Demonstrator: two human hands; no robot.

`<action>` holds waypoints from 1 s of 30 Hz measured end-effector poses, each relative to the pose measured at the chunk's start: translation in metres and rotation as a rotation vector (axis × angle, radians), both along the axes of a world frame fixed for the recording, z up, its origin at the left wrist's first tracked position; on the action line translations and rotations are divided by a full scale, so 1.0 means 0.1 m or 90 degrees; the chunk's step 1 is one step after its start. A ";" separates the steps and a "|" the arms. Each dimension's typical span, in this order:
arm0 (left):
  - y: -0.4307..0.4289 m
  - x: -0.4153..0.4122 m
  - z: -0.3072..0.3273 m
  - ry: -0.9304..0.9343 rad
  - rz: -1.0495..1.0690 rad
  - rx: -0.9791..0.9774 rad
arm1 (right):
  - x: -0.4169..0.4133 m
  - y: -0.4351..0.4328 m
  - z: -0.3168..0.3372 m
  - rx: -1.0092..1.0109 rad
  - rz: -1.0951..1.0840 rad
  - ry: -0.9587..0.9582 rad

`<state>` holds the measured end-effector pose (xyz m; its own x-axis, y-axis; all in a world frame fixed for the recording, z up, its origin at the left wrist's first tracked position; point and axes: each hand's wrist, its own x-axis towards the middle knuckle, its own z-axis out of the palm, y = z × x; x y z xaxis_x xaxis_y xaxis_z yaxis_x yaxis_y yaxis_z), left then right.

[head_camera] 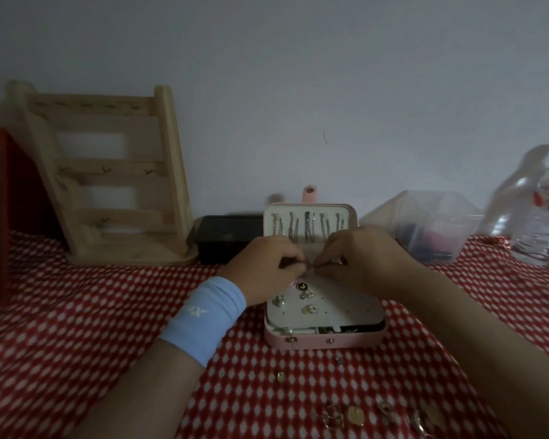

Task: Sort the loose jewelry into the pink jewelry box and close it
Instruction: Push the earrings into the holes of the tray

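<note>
Box sits open on the cloth, with jewelry loose near its front. Left hand and right hand both pinch a small piece above the panel. It is best lined up with a hole, then pressed in gently.

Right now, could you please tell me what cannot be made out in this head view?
Head view: the small item in the grip of left hand and right hand is too small to identify.
In the pink jewelry box, the lower compartments are hidden under the white earring panel.
The loose gold pieces near the bottom edge are blurred.
The clear container has blurred contents.
</note>
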<state>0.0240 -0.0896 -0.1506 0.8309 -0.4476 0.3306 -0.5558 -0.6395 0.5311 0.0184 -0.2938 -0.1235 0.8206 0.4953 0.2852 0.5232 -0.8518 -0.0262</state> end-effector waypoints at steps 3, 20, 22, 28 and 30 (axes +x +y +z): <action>0.00 0.00 -0.01 0.007 -0.011 0.025 | -0.01 0.01 0.01 -0.031 0.009 -0.003; 0.02 -0.06 0.02 -0.031 -0.026 -0.004 | -0.04 0.02 0.04 -0.073 0.017 0.060; 0.05 -0.09 0.05 -0.047 -0.018 -0.040 | -0.03 0.04 0.01 -0.046 0.004 0.044; 0.15 -0.31 0.18 -0.036 0.002 -0.059 | -0.13 0.09 0.08 0.011 -0.047 -0.028; 0.21 -0.42 0.18 0.004 0.001 -0.059 | -0.25 0.15 0.14 0.043 -0.013 -0.037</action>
